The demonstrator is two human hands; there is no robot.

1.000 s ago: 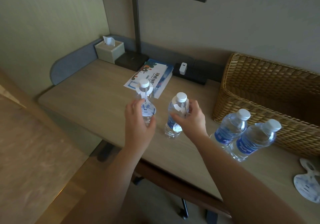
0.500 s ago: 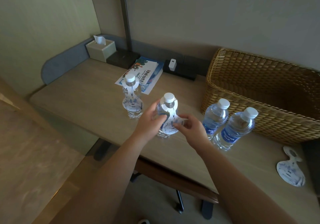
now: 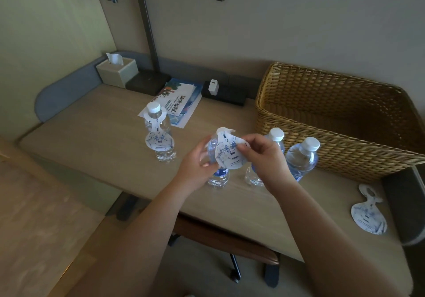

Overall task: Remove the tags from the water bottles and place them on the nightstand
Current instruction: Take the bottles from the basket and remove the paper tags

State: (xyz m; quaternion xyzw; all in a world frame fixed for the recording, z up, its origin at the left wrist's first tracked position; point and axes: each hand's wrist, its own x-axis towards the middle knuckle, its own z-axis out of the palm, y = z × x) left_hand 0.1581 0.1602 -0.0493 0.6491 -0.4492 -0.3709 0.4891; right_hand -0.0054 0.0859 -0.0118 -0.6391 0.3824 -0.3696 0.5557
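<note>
My left hand [image 3: 195, 161] grips a clear water bottle [image 3: 218, 177] standing on the wooden nightstand [image 3: 103, 140]. My right hand [image 3: 259, 151] pinches that bottle's white paper tag [image 3: 227, 151] and holds it lifted and tilted over the neck, hiding the cap. To the left stands another bottle [image 3: 161, 133] with a tag [image 3: 157, 138] hanging from its neck. Two untagged bottles [image 3: 301, 156] stand to the right, by the basket. A loose tag [image 3: 368, 214] lies flat at the nightstand's right end.
A wicker basket [image 3: 333, 122] fills the back right. At the back are a tissue box [image 3: 117, 71], a black lamp base [image 3: 149, 81], a leaflet [image 3: 179, 103] and a white charger [image 3: 213, 87]. A chair sits under the front edge.
My left hand left the far-left bottle and took hold of the middle one. My right hand lifted that bottle's tag up from its hanging position over the neck.
</note>
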